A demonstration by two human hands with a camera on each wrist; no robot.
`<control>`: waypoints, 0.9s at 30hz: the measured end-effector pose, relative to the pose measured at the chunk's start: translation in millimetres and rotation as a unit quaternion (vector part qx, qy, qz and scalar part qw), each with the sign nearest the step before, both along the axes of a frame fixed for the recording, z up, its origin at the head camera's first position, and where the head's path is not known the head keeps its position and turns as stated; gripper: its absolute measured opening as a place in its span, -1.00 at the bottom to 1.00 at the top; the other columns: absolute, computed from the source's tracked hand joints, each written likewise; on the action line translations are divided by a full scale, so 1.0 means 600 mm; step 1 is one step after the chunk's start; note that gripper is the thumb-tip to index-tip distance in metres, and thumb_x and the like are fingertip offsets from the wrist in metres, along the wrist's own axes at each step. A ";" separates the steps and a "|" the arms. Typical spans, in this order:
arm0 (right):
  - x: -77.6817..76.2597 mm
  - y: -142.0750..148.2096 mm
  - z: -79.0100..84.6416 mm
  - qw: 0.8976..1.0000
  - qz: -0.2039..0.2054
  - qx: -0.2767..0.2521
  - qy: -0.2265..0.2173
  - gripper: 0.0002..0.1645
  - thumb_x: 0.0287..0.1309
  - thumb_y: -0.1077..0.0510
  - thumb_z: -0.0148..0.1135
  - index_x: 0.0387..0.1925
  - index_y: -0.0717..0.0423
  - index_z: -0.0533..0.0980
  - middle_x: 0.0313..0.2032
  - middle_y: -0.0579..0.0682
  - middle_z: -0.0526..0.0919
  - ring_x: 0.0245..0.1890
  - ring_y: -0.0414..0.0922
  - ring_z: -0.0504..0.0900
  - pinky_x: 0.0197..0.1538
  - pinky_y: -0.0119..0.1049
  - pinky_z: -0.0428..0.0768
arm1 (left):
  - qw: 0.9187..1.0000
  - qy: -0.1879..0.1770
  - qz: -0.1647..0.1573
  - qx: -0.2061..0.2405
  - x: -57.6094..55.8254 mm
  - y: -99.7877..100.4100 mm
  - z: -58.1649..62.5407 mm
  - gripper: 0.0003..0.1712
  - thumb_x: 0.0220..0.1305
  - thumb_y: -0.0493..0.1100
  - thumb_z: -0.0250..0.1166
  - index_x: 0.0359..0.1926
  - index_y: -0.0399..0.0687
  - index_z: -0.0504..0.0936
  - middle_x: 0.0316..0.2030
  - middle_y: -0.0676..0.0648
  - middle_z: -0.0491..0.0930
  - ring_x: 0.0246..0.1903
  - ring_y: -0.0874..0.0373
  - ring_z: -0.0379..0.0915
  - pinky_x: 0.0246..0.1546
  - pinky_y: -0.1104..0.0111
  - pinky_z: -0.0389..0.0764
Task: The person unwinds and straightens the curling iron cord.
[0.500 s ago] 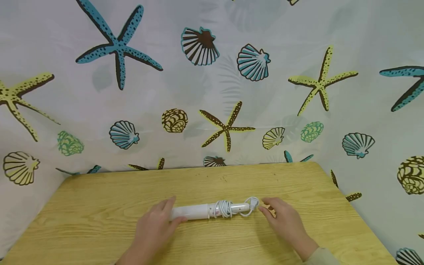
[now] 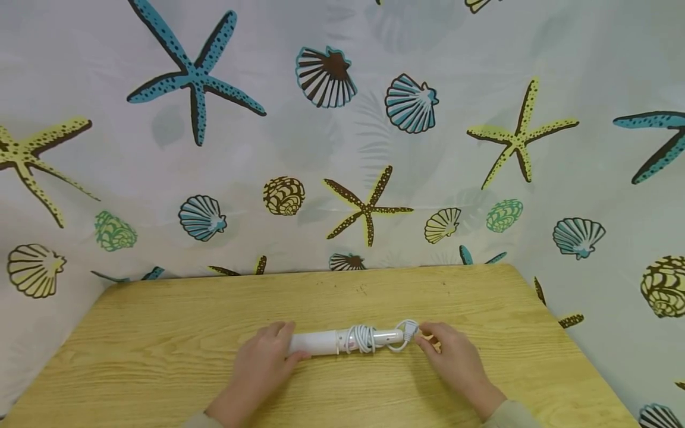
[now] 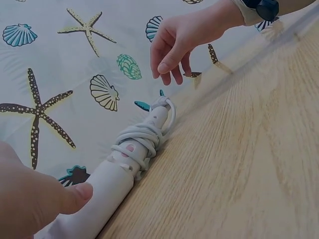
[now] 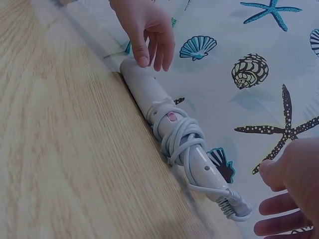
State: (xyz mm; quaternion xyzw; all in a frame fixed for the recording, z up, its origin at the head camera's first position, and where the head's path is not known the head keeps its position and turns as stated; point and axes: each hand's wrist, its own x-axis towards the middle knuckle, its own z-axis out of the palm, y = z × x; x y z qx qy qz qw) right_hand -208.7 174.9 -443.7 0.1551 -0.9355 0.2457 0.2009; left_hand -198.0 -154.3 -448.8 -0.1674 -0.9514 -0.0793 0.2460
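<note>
A long white hair iron [image 2: 316,343] lies crosswise on the wooden table, its pale cord [image 2: 364,337] wound around the handle. At its right end the cord loops to a white plug [image 2: 409,330]. My left hand [image 2: 262,359] is at the left end of the tube, thumb on the near side and fingers on the far side, loosely bent without closing round it. Beside the plug is my right hand [image 2: 453,359], its thumb and fingers parted with nothing between them. A pink button [image 4: 172,116] shows among the cord turns in the right wrist view.
The wooden table [image 2: 176,321] meets a pale cloth [image 2: 342,137] printed with starfish and shells at its back edge. The same cloth runs along the right and left sides.
My left hand has moved right, further over the tube's end. My right hand has shifted slightly left, closer to the plug. The hair iron has stayed where it was.
</note>
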 end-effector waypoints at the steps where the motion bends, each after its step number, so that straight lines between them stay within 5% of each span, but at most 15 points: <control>1: 0.000 0.000 0.000 1.000 -0.002 0.002 -0.001 -0.73 -0.09 0.01 0.25 -0.28 -0.01 0.55 -0.31 -0.14 0.58 -0.45 -0.29 0.53 -0.47 -0.41 0.46 | 1.000 -0.002 -0.002 -0.003 -0.003 0.001 -0.003 -0.31 -0.19 0.25 0.28 -0.13 -0.16 0.51 -0.24 -0.17 0.52 -0.29 -0.03 0.47 -0.41 0.20 0.50; 8: 0.000 -0.001 -0.001 1.000 -0.006 0.009 -0.009 -0.71 -0.08 0.01 0.24 -0.25 -0.01 0.54 -0.29 -0.13 0.58 -0.44 -0.27 0.54 -0.47 -0.39 0.47 | 0.999 -0.029 -0.016 -0.002 -0.019 0.005 -0.021 -0.28 -0.21 0.24 0.29 -0.09 -0.16 0.50 -0.19 -0.18 0.50 -0.20 -0.06 0.42 -0.22 0.12 0.41; 19: 0.001 0.003 -0.003 1.000 -0.004 0.020 -0.011 -0.62 -0.01 -0.15 0.10 -0.25 -0.02 0.54 -0.30 -0.15 0.58 -0.44 -0.29 0.53 -0.47 -0.41 0.46 | 0.998 -0.058 -0.014 -0.014 -0.028 0.020 -0.048 -0.18 -0.21 0.37 0.19 -0.01 -0.10 0.45 -0.18 -0.16 0.49 -0.19 -0.07 0.40 -0.16 0.09 0.35; 27: 0.001 0.002 -0.007 1.000 -0.006 0.012 -0.009 -0.72 -0.06 -0.04 0.22 -0.28 -0.02 0.55 -0.33 -0.15 0.58 -0.47 -0.30 0.52 -0.50 -0.42 0.44 | 0.997 -0.068 -0.001 -0.040 -0.039 0.031 -0.060 -0.20 -0.17 0.42 0.08 0.05 0.06 0.41 -0.23 -0.13 0.48 -0.21 -0.03 0.39 -0.18 0.07 0.32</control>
